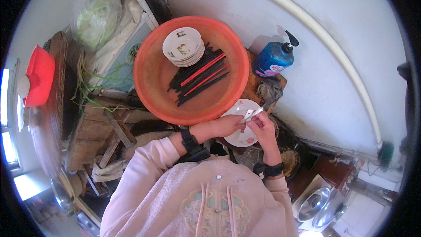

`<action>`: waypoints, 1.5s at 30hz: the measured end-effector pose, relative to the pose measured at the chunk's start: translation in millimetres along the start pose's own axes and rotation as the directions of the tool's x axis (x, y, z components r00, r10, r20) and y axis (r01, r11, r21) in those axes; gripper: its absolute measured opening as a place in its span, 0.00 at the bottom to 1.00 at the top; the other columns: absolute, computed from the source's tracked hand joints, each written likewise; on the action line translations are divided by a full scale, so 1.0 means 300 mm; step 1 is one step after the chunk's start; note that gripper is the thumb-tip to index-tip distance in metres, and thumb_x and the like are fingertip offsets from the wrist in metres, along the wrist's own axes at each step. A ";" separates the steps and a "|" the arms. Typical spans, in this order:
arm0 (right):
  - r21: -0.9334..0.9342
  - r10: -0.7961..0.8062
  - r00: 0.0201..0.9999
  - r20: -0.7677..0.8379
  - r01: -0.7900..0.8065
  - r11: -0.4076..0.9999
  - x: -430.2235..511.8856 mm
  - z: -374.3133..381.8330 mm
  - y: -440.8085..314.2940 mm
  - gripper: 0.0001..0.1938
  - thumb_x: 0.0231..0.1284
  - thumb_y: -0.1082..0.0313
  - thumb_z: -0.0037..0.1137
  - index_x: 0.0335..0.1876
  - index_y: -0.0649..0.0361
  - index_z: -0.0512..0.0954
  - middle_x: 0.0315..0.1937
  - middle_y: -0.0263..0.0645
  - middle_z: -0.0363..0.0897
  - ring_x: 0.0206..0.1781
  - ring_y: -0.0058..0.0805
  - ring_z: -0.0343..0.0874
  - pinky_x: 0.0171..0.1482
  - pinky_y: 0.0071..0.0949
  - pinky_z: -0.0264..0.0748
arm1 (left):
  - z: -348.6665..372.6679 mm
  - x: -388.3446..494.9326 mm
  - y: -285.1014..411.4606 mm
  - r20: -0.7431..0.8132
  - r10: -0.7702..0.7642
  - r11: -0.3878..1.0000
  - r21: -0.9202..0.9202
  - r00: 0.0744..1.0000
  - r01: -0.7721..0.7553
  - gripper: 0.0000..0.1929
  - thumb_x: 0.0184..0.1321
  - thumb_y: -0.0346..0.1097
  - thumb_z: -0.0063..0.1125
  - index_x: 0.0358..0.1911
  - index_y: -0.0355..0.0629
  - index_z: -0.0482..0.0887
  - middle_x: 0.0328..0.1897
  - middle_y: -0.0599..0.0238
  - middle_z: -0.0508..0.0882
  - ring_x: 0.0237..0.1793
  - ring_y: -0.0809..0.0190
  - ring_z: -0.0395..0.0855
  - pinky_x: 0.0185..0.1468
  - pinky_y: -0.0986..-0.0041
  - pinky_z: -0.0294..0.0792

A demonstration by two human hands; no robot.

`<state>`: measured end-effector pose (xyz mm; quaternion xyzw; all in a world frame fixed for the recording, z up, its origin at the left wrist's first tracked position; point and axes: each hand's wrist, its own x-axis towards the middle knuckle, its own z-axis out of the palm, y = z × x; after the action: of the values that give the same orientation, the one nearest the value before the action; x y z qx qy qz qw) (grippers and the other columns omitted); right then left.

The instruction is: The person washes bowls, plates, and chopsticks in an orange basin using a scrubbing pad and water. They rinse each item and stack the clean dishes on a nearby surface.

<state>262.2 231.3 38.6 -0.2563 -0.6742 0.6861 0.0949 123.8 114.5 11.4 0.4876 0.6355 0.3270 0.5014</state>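
My left hand [231,125] grips slim, pale, shiny utensils [252,114], possibly spoons; their exact kind is hard to make out. At their other side, my right hand [264,129] has its fingers closed on the same utensils. Both hands are over a white plate with a pink floral pattern [241,140], partly hidden beneath them. Just beyond my left hand stands a large orange plastic basin [158,105]. Inside it are a stack of white patterned bowls or dishes [182,44] and a pile of black chopsticks [197,72], a few of them red.
A blue pump bottle [274,58] and a dark crumpled cloth [270,90] sit on a wooden surface right of the basin. Green onions [87,89] and a bagged green vegetable [97,19] lie left. A white pipe [312,19] runs along the wall. Metal pans [314,204] are at lower right.
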 end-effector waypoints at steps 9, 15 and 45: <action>0.000 0.186 0.969 -0.163 -0.188 0.982 -0.010 -0.011 0.173 0.10 0.62 0.61 0.51 0.40 0.59 0.70 0.19 0.30 0.70 0.18 0.16 0.68 0.16 0.17 0.65 | 0.122 0.084 -0.073 0.036 -0.121 0.987 0.115 0.992 0.116 0.16 0.61 0.40 0.48 0.48 0.37 0.73 0.42 0.52 0.81 0.43 0.48 0.79 0.50 0.61 0.68; 0.073 0.208 0.860 -0.465 -0.196 0.978 0.013 -0.044 0.311 0.11 0.63 0.62 0.50 0.36 0.63 0.71 0.19 0.34 0.72 0.17 0.19 0.71 0.21 0.20 0.70 | 0.040 -0.037 -0.017 -0.235 0.121 0.977 0.200 0.964 -0.074 0.21 0.61 0.41 0.50 0.52 0.34 0.72 0.46 0.53 0.80 0.45 0.50 0.79 0.53 0.65 0.69; 0.417 0.501 0.771 -0.393 -0.336 0.844 -0.083 -0.033 0.343 0.16 0.60 0.69 0.50 0.49 0.72 0.69 0.37 0.46 0.77 0.34 0.32 0.79 0.28 0.27 0.79 | -0.637 -0.123 -0.754 -0.432 -0.453 0.848 0.061 0.780 0.527 0.39 0.42 0.39 0.66 0.61 0.37 0.62 0.60 0.49 0.70 0.60 0.48 0.68 0.64 0.65 0.57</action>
<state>310.4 220.7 -55.7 -0.5471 -0.4306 0.7031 0.1447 -124.2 23.1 -127.4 0.2698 0.8562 0.2197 0.3820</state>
